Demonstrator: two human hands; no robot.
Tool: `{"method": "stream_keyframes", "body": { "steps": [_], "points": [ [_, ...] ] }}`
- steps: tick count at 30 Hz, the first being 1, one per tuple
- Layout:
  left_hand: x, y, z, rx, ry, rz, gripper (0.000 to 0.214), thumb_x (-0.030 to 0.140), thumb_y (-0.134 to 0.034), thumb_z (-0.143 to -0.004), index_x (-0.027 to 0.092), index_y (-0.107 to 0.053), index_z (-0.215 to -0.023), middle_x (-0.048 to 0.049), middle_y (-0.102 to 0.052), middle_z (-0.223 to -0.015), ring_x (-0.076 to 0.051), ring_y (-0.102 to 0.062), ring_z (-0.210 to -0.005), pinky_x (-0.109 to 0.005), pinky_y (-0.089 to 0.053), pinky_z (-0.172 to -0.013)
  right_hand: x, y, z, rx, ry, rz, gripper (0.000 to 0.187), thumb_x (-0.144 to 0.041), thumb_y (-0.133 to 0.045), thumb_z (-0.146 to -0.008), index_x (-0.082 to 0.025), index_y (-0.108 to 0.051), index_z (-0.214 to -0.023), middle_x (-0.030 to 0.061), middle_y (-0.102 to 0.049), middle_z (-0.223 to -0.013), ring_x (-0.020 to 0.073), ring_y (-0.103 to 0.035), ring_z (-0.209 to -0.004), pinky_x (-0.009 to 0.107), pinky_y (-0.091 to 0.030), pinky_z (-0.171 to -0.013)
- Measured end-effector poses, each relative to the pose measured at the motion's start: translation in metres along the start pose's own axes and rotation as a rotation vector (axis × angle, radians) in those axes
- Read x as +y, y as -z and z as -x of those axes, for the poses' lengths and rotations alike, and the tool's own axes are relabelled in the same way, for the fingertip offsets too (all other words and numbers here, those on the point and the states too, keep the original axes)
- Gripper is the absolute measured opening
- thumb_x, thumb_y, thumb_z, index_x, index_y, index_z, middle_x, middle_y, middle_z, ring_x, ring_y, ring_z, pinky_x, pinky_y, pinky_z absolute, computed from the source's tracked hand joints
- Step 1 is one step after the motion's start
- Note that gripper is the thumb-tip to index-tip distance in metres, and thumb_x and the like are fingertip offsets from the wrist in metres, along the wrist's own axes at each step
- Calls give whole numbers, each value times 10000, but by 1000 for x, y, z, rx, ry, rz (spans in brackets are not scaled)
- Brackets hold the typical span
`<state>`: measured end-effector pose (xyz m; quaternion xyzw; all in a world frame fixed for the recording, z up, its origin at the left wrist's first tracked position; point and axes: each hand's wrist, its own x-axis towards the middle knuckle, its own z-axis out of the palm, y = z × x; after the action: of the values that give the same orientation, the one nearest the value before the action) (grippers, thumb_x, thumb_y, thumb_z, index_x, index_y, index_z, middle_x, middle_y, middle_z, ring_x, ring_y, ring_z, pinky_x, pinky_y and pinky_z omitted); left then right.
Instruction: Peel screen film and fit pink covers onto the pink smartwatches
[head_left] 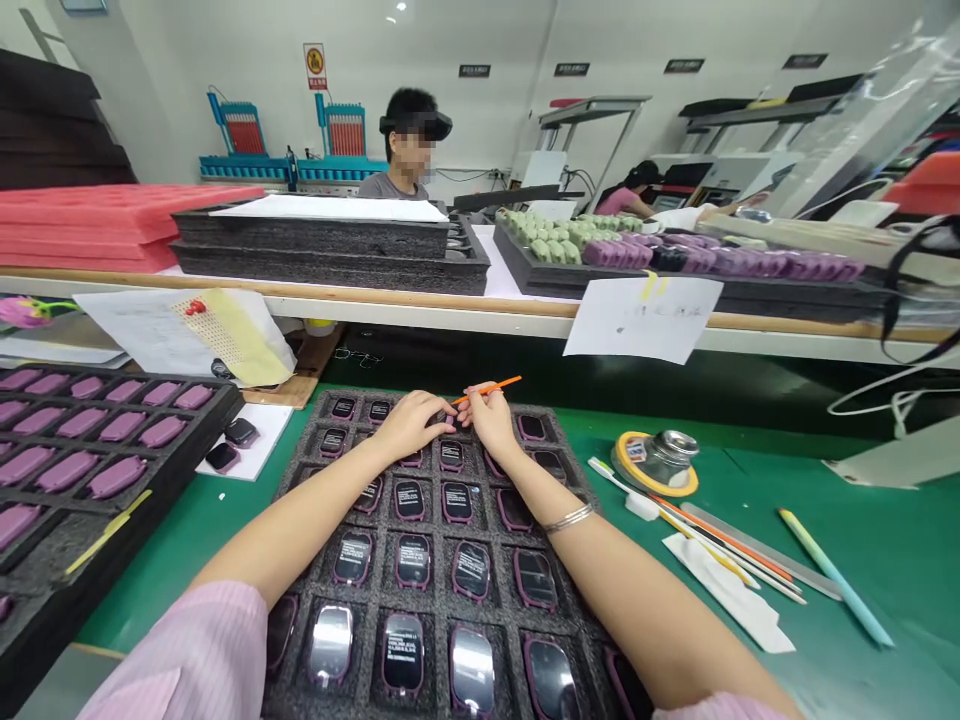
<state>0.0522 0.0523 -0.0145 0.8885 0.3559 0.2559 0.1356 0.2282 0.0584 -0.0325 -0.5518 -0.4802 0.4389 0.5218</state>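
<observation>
A black foam tray (322, 455) lies in front of me on the green mat, its pockets filled with several purple-edged watch bodies (412, 558) with dark screens. Both hands reach to the tray's far rows. My left hand (409, 422) is curled, its fingertips pinching a watch body in the far row. My right hand (489, 418) is closed on a thin orange stick (491, 387) that points up and to the right, its fingertips meeting the left hand's. A silver bracelet (568, 519) is on my right wrist.
A second foam tray of purple parts (90, 440) sits at left, with two loose watch bodies (232, 445) on white paper. At right lie a tape roll with a metal pot (660, 460), sticks, a ruler and a green pen (832, 575). A raised shelf holds stacked trays; a person sits behind it.
</observation>
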Motion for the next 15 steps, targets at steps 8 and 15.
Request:
{"method": "stream_keyframes", "body": {
  "steps": [8,15],
  "points": [
    [-2,-6,1,52,72,58,413,333,-781,-835,201,-554,-1155,-85,-677,-1119,-271,-623,-1110,-443,-498,-992,10,5,2,-13,-4,6,307,-358,-628,-987,-160,-614,-1222,69,-672,-1127,178,-684,-893,357,-603,-760],
    [1,-7,2,67,87,57,422,324,-798,-822,184,-526,-1113,-110,-667,-1153,-293,-611,-1141,-460,-478,-1022,7,4,4,-21,-16,41,335,-365,-629,-985,-165,-605,-1251,81,-661,-1182,200,-681,-958,393,-599,-812]
  ]
}}
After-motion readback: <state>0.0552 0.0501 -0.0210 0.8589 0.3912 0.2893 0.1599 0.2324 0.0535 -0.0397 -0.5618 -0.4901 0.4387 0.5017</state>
